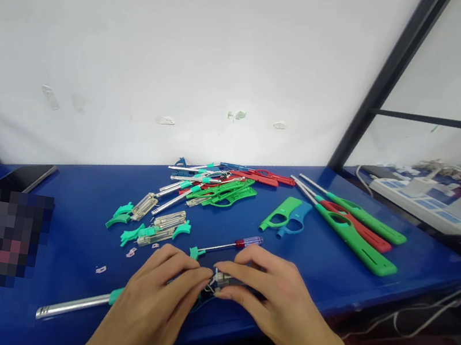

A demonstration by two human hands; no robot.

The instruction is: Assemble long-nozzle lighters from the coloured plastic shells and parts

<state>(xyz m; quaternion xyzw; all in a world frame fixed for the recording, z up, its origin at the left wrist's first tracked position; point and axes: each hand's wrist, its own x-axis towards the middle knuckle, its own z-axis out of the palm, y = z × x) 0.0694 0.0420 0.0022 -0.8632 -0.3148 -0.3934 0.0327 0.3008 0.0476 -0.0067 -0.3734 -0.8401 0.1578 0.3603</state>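
Observation:
Close to the table's front edge, my left hand (162, 296) is closed around the handle end of a half-built stick lighter. Its metal tube (73, 305) and teal collar (116, 295) stick out to the left from under the hand. My right hand (277, 291) pinches a small clear lighter tank (224, 279) between thumb and fingers. The tank's metal end faces my left fingertips, with a thin wire between them. A dark blue handle edge shows partly below. Just beyond lies a screwdriver (248, 242) beside a teal trigger (195, 253).
Clear tanks (169, 219) and teal triggers (121, 214) lie to the left, near small pink clips (131, 252). Behind is a pile of tubes and green handle halves (233, 193). Whole lighters (359, 242) lie right, near loose handle shells (283, 213). A power strip (430, 207) stands beyond the black frame.

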